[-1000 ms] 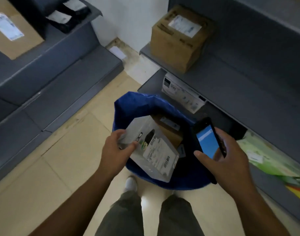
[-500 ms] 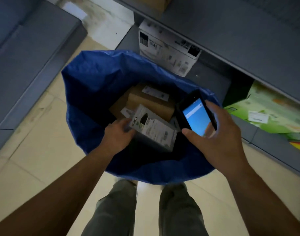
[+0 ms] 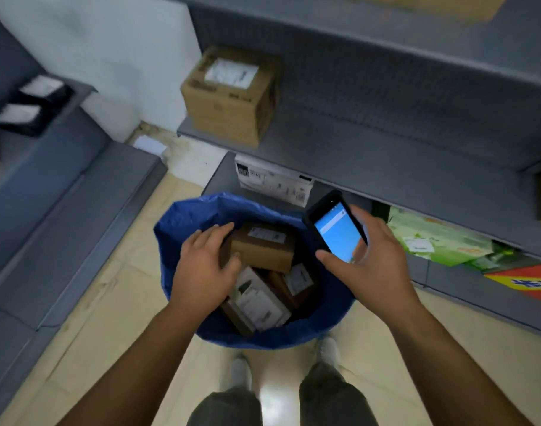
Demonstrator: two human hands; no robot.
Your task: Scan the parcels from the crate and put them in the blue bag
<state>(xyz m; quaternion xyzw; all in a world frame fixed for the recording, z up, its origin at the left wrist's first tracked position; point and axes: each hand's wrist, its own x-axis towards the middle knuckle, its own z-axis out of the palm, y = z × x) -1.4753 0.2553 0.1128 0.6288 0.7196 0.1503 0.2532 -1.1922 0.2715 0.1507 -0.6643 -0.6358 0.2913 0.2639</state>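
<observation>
Brown labelled box (image 3: 263, 252) in blue bag (image 3: 183, 222), left hand (image 3: 201, 269) splayed, right hand (image 3: 377, 265) gripping scanner (image 3: 337, 232)

Left hand (image 3: 201, 265) hid corner of grey parcel (image 3: 257, 299). Right hand (image 3: 373, 262) covered scanner (image 3: 337, 232) lower end; screen text unreadable. Red packet (image 3: 530, 282) cut by right edge.

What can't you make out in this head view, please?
Head view only.
Label print on the brown box in the blue bag: too small, blurred.
Whether the left hand grips or only touches that box: unclear.
Text on the handheld scanner in the right hand: too small.
Bag's bottom: hidden under parcels.
</observation>
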